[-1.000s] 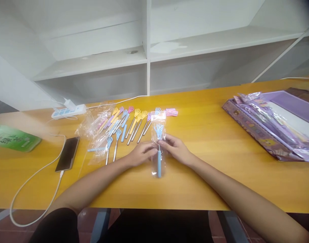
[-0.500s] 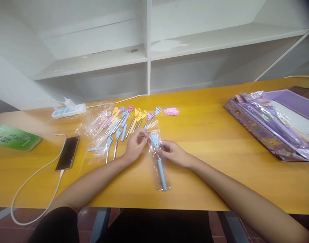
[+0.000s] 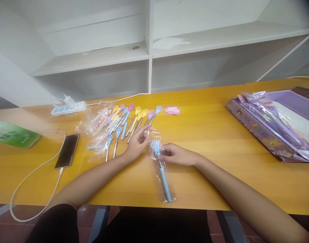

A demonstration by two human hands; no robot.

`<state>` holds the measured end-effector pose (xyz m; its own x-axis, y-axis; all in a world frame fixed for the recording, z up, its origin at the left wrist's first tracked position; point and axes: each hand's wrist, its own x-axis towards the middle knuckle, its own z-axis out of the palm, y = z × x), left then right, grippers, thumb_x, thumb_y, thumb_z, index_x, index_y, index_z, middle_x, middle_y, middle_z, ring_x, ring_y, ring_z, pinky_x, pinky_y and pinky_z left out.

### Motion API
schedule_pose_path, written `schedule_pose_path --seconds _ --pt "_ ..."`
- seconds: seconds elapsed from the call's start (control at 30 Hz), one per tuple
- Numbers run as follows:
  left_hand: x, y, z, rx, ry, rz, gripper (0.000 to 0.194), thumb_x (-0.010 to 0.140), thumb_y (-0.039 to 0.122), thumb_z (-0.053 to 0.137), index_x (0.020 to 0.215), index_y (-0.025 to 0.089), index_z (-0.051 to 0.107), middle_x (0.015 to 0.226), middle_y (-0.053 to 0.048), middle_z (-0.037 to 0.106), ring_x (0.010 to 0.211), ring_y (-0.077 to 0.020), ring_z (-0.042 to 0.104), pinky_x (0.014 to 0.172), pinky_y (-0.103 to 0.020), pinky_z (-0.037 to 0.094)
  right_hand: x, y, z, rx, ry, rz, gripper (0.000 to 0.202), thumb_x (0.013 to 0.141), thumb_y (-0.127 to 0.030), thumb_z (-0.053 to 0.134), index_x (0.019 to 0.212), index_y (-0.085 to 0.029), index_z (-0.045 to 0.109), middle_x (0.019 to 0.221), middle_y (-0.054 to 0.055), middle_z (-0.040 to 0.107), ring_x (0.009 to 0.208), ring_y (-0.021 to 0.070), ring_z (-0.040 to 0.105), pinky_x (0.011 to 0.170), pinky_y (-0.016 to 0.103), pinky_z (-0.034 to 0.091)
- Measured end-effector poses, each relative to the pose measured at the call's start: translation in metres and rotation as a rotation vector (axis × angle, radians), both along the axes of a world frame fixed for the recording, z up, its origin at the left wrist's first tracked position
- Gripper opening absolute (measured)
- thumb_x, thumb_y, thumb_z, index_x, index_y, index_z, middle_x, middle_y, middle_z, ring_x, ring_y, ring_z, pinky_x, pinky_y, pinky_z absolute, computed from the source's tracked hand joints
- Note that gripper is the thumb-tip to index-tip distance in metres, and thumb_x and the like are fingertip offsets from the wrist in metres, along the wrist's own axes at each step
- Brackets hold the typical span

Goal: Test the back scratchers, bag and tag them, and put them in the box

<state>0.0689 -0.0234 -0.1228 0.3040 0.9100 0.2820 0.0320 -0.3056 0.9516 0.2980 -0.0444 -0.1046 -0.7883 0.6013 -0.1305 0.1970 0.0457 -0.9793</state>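
A light blue back scratcher (image 3: 165,185) with a hand-shaped head and metal rod lies inside a clear plastic bag (image 3: 158,175). My right hand (image 3: 178,154) grips it from the right, thumb and fingers closed on the rod just below the head. By the bag's upper left edge, my left hand (image 3: 138,142) has its fingers curled and drawn together; what they hold, if anything, is too small to make out. Left of and behind my left hand lie several loose back scratchers (image 3: 118,132) in blue, yellow, purple and pink, some among crumpled clear bags (image 3: 93,122).
Small pink cards (image 3: 172,110) lie behind the bag. At right stands a purple box (image 3: 257,135) holding bagged items. On the left are a phone (image 3: 67,151) on a white cable, a green tea package (image 3: 15,134) and a power strip (image 3: 68,108). White shelving (image 3: 150,74) rises behind.
The bagged back scratcher has slid toward me and slightly right with my right hand. My left hand has come apart from the bag's top edge, its fingertips reaching farther forward.
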Motion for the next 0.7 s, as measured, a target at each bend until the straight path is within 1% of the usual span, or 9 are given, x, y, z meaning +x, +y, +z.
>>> schedule_pose_path --seconds 0.17,0.2,0.27,0.33,0.4,0.47,0.57,0.63,0.7 --pt "0.0 0.0 -0.002 -0.036 0.06 -0.027 0.049 0.098 0.021 0.06 0.146 0.027 0.06 0.13 -0.01 0.06 0.078 -0.0108 0.055 0.072 -0.026 0.051 0.003 0.002 -0.001 -0.01 -0.024 0.041 0.041 0.096 -0.057 0.066 0.102 -0.017 0.069 0.095 0.002 0.068 0.086 0.0178 0.059 0.084 0.033 0.05" --pt "0.0 0.0 -0.002 -0.033 0.076 -0.025 0.044 0.098 0.02 0.059 0.141 0.026 0.063 0.13 -0.01 0.06 0.081 -0.0119 0.057 0.073 -0.026 0.051 0.003 0.002 -0.002 -0.013 -0.024 0.04 0.041 0.096 -0.058 0.066 0.101 -0.017 0.07 0.095 0.002 0.068 0.086 0.0178 0.059 0.083 0.033 0.05" --pt "-0.001 0.0 0.0 0.006 0.141 -0.014 0.029 0.097 0.018 0.057 0.121 0.024 0.072 0.131 -0.01 0.061 0.095 -0.0165 0.062 0.08 -0.029 0.053 0.004 0.002 -0.003 -0.015 -0.022 0.036 0.041 0.096 -0.058 0.066 0.1 -0.017 0.069 0.094 0.002 0.068 0.086 0.0177 0.059 0.083 0.033 0.05" --pt "-0.001 -0.001 0.002 0.054 0.214 -0.006 0.024 0.097 0.016 0.056 0.109 0.023 0.076 0.133 -0.01 0.062 0.109 -0.0205 0.062 0.087 -0.032 0.053 0.003 0.003 -0.002 -0.007 -0.021 0.037 0.041 0.096 -0.058 0.066 0.099 -0.017 0.069 0.094 0.002 0.068 0.085 0.0175 0.059 0.083 0.032 0.049" --pt "-0.001 -0.001 0.003 0.063 0.244 -0.018 0.033 0.096 0.016 0.055 0.122 0.025 0.074 0.137 -0.01 0.062 0.104 -0.0192 0.062 0.087 -0.032 0.052 0.003 0.002 -0.001 0.005 -0.018 0.045 0.041 0.096 -0.058 0.066 0.099 -0.017 0.069 0.094 0.002 0.068 0.086 0.0175 0.059 0.083 0.032 0.05" --pt "0.0 -0.001 0.003 0.042 0.228 -0.04 0.05 0.096 0.016 0.055 0.143 0.029 0.064 0.142 -0.01 0.06 0.086 -0.0142 0.059 0.08 -0.03 0.052 0.003 0.002 0.001 0.014 -0.005 0.047 0.042 0.096 -0.059 0.065 0.099 -0.018 0.069 0.093 0.001 0.067 0.085 0.0175 0.06 0.081 0.032 0.05" --pt "0.001 -0.001 0.0 -0.003 0.188 -0.07 0.063 0.095 0.018 0.058 0.156 0.031 0.052 0.137 -0.01 0.061 0.073 -0.0101 0.051 0.075 -0.028 0.05 0.006 0.004 -0.001 -0.013 0.007 0.025 0.046 0.098 -0.064 0.06 0.098 -0.018 0.069 0.085 0.001 0.064 0.078 0.0168 0.06 0.074 0.031 0.052" --pt "0.001 -0.002 -0.002 -0.045 0.148 -0.094 0.066 0.094 0.02 0.06 0.158 0.029 0.049 0.12 -0.009 0.065 0.072 -0.0105 0.052 0.072 -0.026 0.05 0.009 0.01 -0.007 -0.023 0.002 -0.086 0.05 0.101 -0.067 0.052 0.098 -0.019 0.067 0.074 0.0 0.059 0.067 0.0156 0.057 0.064 0.03 0.05" --pt "0.002 -0.003 -0.004 -0.09 0.098 -0.106 0.069 0.092 0.021 0.065 0.159 0.027 0.048 0.101 -0.005 0.065 0.07 -0.0107 0.052 0.068 -0.024 0.048 0.016 0.022 -0.018 0.11 -0.019 -0.337 0.048 0.103 -0.064 0.048 0.1 -0.02 0.066 0.073 0.0 0.058 0.063 0.0154 0.056 0.061 0.029 0.049"
